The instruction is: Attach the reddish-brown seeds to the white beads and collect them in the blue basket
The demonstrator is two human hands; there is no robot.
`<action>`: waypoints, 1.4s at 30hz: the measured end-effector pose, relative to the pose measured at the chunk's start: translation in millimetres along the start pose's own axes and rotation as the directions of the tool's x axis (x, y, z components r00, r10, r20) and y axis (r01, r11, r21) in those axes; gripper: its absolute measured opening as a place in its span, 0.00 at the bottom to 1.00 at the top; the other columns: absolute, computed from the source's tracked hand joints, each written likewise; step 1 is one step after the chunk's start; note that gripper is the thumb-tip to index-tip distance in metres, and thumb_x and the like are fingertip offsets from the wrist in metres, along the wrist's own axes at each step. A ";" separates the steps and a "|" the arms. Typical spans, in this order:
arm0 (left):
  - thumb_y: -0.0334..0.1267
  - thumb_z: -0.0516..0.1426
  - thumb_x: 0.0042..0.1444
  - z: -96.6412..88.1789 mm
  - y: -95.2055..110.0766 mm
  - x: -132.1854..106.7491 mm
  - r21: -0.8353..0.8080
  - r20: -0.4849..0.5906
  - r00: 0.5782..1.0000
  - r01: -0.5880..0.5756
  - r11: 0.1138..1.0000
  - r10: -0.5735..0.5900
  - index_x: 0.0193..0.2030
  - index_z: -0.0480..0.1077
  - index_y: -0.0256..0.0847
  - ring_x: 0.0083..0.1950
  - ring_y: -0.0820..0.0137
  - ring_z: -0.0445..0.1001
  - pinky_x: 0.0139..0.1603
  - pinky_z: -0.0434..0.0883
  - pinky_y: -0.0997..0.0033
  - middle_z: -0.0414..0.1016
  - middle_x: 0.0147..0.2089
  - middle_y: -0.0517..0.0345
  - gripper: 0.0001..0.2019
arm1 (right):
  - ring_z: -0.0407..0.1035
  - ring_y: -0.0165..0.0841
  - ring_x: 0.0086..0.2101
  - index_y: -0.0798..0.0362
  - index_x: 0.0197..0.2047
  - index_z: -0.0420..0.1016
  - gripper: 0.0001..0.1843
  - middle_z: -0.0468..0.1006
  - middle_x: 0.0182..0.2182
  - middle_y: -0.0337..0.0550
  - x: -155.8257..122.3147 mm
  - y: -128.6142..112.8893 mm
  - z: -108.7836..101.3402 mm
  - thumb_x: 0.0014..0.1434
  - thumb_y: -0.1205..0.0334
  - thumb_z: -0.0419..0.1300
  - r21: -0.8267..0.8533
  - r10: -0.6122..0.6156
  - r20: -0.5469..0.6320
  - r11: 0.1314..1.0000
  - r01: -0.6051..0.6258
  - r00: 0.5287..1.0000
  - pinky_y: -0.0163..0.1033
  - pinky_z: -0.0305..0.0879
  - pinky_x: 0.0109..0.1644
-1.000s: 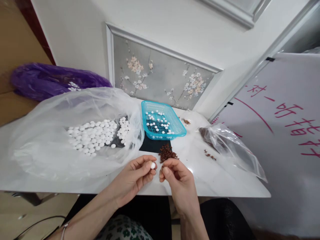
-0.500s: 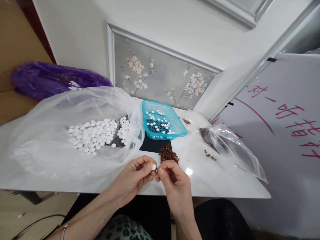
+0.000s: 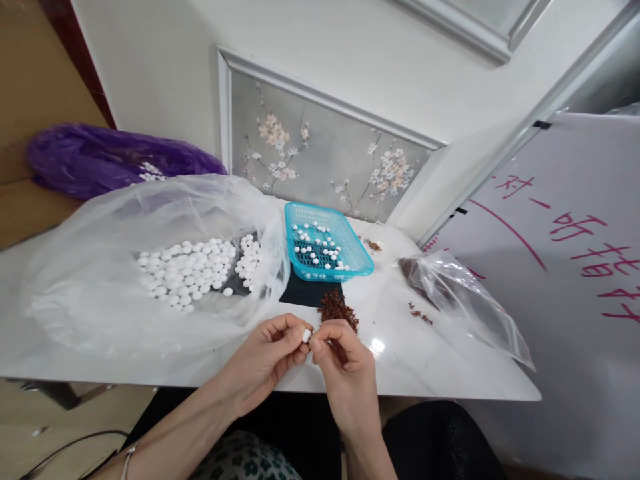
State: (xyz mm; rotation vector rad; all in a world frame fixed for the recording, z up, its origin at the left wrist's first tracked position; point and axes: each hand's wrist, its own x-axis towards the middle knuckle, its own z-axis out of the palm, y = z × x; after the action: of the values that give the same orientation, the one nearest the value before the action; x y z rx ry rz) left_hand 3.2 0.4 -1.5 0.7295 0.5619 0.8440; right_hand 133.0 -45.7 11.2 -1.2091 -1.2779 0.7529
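Observation:
Between thumb and fingers, my left hand (image 3: 273, 353) pinches a small white ball (image 3: 306, 335) above the table's front part. My right hand (image 3: 345, 360) is closed in a pinch right beside the ball, its fingertips against it or nearly so; whatever they hold is too small to make out. Just beyond my hands lies a heap of small reddish-brown pieces (image 3: 337, 310). Behind that heap stands a blue plastic basket (image 3: 357, 263) with several white balls scattered on its bottom. To the left, a large clear plastic bag (image 3: 90, 293) lies open with many white balls inside.
A purple plastic bag (image 3: 95, 157) with more white balls sits at the back left. On the right, a clear bag (image 3: 465, 300) holds brown pieces, with a few loose bits (image 3: 420, 313) beside it. A whiteboard (image 3: 565, 320) with red writing stands past the table's right end.
My right hand has shifted slightly left, bringing its fingertips closer against the white ball. My left hand keeps its pinch on the ball.

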 end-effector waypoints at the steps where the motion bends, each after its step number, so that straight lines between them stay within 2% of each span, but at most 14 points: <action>1: 0.36 0.61 0.54 0.0 0.0 -0.2 -0.001 0.000 1.000 -0.003 1.000 0.003 0.30 0.73 0.36 0.31 0.79 0.66 0.35 0.64 0.82 0.69 0.29 0.61 0.06 | 0.63 0.30 0.31 0.51 0.29 0.71 0.06 0.69 0.28 0.37 0.4 0.0 0.3 0.58 0.66 0.58 0.005 0.001 0.004 1.000 -0.001 1.000 0.33 0.59 0.33; 13: 0.36 0.61 0.53 3.6 1.0 -2.7 0.092 0.019 0.999 -0.049 0.995 0.047 0.31 0.75 0.38 0.30 0.78 0.66 0.34 0.63 0.79 0.72 0.26 0.62 0.04 | 0.64 0.28 0.29 0.52 0.28 0.68 0.07 0.68 0.27 0.35 -0.3 -0.4 2.9 0.59 0.65 0.58 0.090 0.084 0.046 0.992 -0.088 0.995 0.32 0.62 0.33; 18: 0.37 0.60 0.55 4.2 2.1 -2.0 0.088 0.047 0.998 -0.034 0.996 0.030 0.33 0.74 0.36 0.30 0.78 0.67 0.36 0.64 0.77 0.72 0.29 0.60 0.06 | 0.64 0.26 0.28 0.50 0.37 0.68 0.03 0.65 0.28 0.33 1.3 1.0 -1.1 0.58 0.64 0.59 0.194 0.130 0.060 0.971 -0.139 0.990 0.31 0.64 0.32; 22: 0.37 0.58 0.56 5.2 3.7 -2.1 0.056 0.044 0.999 0.004 0.998 -0.006 0.38 0.70 0.38 0.29 0.80 0.67 0.35 0.65 0.79 0.70 0.29 0.62 0.06 | 0.66 0.27 0.30 0.48 0.48 0.72 0.12 0.66 0.34 0.38 2.9 -1.0 -14.1 0.61 0.63 0.56 0.123 0.066 0.257 0.987 -0.101 0.964 0.33 0.65 0.36; 24: 0.37 0.58 0.56 5.6 3.8 -2.6 0.049 0.058 0.998 0.011 0.999 -0.014 0.39 0.67 0.40 0.28 0.80 0.67 0.34 0.66 0.78 0.69 0.28 0.64 0.06 | 0.65 0.27 0.31 0.47 0.51 0.73 0.14 0.66 0.35 0.39 1.7 -1.8 -18.8 0.62 0.62 0.55 0.076 0.053 0.308 0.994 -0.080 0.950 0.34 0.65 0.35; 33: 0.36 0.61 0.54 6.2 3.0 -3.8 0.059 0.042 0.999 0.016 0.998 -0.018 0.40 0.63 0.41 0.27 0.81 0.67 0.33 0.65 0.80 0.70 0.27 0.66 0.11 | 0.63 0.28 0.30 0.46 0.50 0.75 0.14 0.65 0.30 0.38 -1.9 -0.4 -17.7 0.63 0.62 0.54 -0.043 0.025 0.276 0.999 -0.014 0.961 0.34 0.61 0.33; 42: 0.35 0.61 0.53 6.1 2.6 -3.4 0.135 0.058 0.998 0.022 0.991 -0.031 0.41 0.62 0.42 0.27 0.81 0.66 0.32 0.62 0.80 0.72 0.27 0.66 0.12 | 0.62 0.29 0.28 0.47 0.46 0.79 0.13 0.66 0.28 0.39 -1.0 -3.7 -23.7 0.60 0.64 0.57 -0.113 0.054 0.269 0.993 -0.025 0.962 0.34 0.58 0.29</action>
State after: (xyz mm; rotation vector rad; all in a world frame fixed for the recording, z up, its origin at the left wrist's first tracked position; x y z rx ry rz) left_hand 4.4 -3.3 4.9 0.8664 0.5771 0.7621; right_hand 154.8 -53.3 17.4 -1.2525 -1.5403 0.9119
